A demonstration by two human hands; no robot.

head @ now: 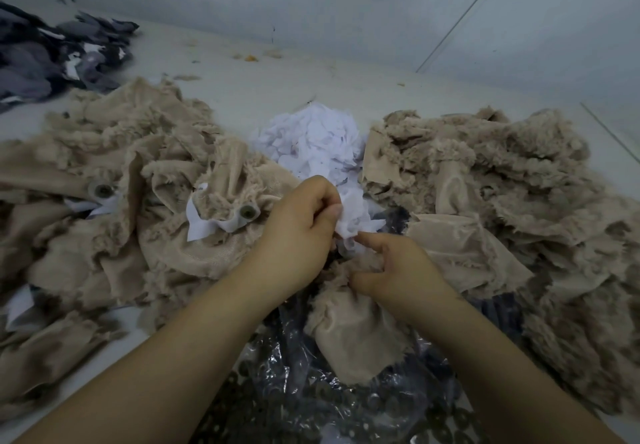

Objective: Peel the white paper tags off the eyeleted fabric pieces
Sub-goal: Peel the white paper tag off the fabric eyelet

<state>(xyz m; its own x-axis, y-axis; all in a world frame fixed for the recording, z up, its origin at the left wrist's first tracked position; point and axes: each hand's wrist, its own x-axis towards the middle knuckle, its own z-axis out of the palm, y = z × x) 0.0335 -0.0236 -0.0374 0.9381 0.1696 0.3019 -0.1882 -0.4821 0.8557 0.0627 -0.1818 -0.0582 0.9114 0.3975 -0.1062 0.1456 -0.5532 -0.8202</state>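
Head view. Left hand (298,229): fingers curled, pinching a crumpled white paper tag (353,218) at table centre. Right hand (394,270): fingers curled round a beige fuzzy fabric piece (349,333), thumb against the tag's lower end. Pile of beige eyeleted fabric pieces with tags on (145,208): left side of white table (263,87). Second beige pile (512,208): right side. Heap of loose white paper tags (311,139): between the piles. Dark grey fabric scraps (52,56): far left corner. Clear plastic bag of dark rings (311,402): near edge.
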